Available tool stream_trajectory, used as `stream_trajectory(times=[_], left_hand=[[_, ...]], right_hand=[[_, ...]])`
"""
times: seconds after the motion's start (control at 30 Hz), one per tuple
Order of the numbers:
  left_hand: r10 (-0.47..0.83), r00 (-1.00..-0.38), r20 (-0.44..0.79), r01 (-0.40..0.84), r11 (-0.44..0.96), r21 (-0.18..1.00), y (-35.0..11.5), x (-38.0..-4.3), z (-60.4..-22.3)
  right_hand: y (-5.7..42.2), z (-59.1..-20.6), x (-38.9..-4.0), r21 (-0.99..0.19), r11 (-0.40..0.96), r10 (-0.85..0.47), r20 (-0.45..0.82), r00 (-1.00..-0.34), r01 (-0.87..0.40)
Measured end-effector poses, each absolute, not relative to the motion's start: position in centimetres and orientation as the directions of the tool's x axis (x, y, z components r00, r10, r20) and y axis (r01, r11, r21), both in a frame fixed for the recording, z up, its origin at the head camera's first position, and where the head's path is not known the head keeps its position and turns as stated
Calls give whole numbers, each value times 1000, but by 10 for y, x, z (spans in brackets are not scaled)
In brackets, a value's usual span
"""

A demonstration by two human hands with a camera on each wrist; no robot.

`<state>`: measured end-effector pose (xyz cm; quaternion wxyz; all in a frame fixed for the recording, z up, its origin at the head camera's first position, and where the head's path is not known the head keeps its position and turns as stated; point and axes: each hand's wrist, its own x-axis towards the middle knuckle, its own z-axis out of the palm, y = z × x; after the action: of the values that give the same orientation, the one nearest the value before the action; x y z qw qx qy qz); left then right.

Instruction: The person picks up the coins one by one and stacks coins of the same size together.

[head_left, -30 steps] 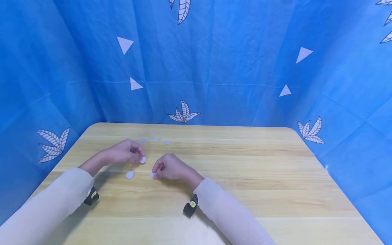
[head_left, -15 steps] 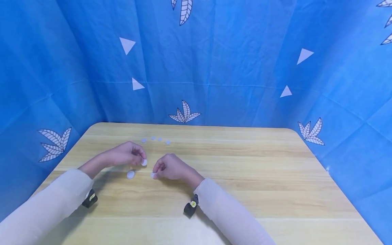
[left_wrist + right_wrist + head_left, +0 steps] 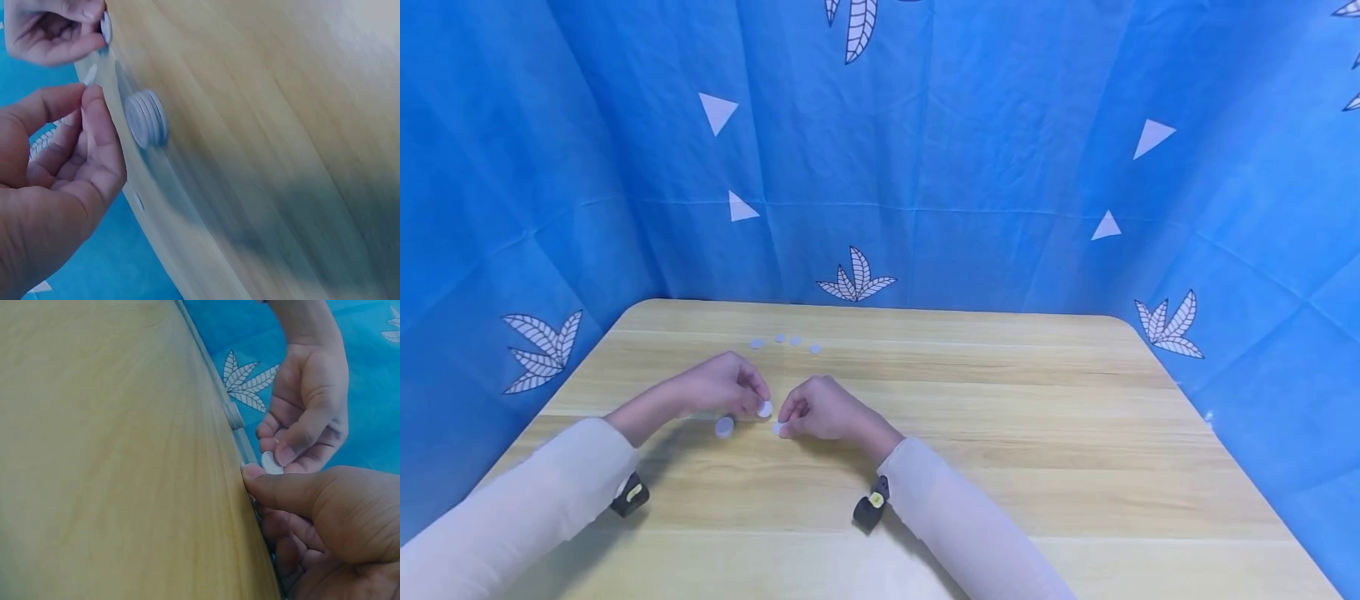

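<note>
Thumb and fingertips of my left hand [image 3: 726, 387] pinch a thin white disc [image 3: 765, 409], held tilted in the head view. Just to its right, my right hand [image 3: 823, 410] pinches another white disc [image 3: 777, 428] low over the table; its thumb covers part of that disc in the right wrist view. The two discs are a small gap apart. A short stack of several white discs [image 3: 147, 119] stands on the table below the left hand, to the left of both held discs.
Several single white discs, one of them a small disc [image 3: 816, 349], lie in a loose row near the far edge of the wooden table [image 3: 1000, 400]. A blue curtain [image 3: 970, 167] with leaf prints surrounds the table at the back and sides.
My left hand has come nearer and to the right with its disc, closing in on the disc in my right hand. The right hand stays in place, and so does the stack.
</note>
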<state>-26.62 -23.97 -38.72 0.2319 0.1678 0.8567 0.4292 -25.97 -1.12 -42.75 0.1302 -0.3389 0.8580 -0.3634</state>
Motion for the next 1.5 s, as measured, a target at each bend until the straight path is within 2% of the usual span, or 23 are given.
stream_trajectory(times=[0.23,0.7,1.5], left_hand=[[435,-854,-287,66,636,769,-230,-258,-388],[380,-864,-331,-25,624,781,-218,-249,-390],[370,-866,-338,-11,660,751,-214,-247,-389]], right_hand=[[-11,-427,-259,-715,498,-681,27,-732,-490],[-11,-428,-260,-729,498,-667,23,-745,-469],[-11,-428,-260,-750,476,-672,26,-740,-459]])
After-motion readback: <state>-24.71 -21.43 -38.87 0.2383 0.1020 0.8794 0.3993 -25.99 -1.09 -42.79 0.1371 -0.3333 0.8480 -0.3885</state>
